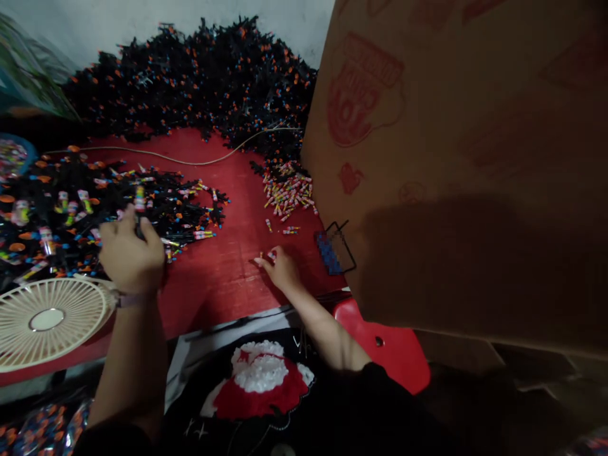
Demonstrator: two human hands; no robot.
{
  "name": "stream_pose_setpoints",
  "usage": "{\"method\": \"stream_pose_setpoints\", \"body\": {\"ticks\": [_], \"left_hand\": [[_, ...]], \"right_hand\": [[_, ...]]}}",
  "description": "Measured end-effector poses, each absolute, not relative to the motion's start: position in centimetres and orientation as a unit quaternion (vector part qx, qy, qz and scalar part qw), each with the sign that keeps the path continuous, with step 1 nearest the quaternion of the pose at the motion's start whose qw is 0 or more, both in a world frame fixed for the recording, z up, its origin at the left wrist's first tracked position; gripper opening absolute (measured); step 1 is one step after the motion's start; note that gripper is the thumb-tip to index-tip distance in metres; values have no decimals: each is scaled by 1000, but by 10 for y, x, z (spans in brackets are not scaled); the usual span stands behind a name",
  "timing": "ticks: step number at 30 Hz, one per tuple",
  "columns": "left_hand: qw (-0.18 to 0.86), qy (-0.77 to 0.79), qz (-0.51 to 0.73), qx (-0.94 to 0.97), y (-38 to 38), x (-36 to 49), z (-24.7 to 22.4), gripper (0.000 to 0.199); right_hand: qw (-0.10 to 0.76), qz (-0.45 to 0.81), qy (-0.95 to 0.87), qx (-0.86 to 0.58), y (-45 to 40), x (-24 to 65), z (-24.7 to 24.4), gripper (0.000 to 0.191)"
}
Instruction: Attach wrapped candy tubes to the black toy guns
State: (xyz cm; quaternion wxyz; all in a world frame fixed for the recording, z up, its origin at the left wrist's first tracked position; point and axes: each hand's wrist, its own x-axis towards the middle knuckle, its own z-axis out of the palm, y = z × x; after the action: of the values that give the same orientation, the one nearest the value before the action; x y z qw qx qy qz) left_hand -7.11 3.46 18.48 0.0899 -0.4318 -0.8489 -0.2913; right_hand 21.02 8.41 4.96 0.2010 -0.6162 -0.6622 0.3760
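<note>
My left hand [132, 253] grips a black plastic piece [139, 227] at the edge of a tangled pile of black pieces [61, 215], with a striped tube [139, 199] standing above my fingers. My right hand [281, 269] rests on the red tabletop [218, 285] and pinches a small striped tube [271, 255] between its fingertips. Just beyond it lies a loose cluster of similar multicoloured tubes [288, 191]. A much larger heap of black pieces with orange and blue bits [190, 82] rises against the wall.
A cream fan [47, 320] stands at the left table edge, and a blue bowl of colourful pieces [13, 159] sits behind the pile. A tall cardboard sheet [451, 158] walls off the right. A black wire rack [337, 248] leans there, a pale cable [175, 158] crosses the table, and a red stool [382, 345] stands below.
</note>
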Motion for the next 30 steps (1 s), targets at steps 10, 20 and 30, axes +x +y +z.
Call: {"method": "stream_pose_setpoints", "body": {"ticks": [10, 20, 30], "left_hand": [[-80, -669, -253, -694, 131, 15, 83, 51], [-132, -728, -243, -628, 306, 21, 2, 59], [-89, -749, -258, -604, 520, -62, 49, 79]], "right_hand": [[118, 283, -760, -574, 85, 217, 30, 16], [370, 396, -654, -529, 84, 248, -16, 22], [363, 443, -565, -594, 68, 240, -25, 40]]}}
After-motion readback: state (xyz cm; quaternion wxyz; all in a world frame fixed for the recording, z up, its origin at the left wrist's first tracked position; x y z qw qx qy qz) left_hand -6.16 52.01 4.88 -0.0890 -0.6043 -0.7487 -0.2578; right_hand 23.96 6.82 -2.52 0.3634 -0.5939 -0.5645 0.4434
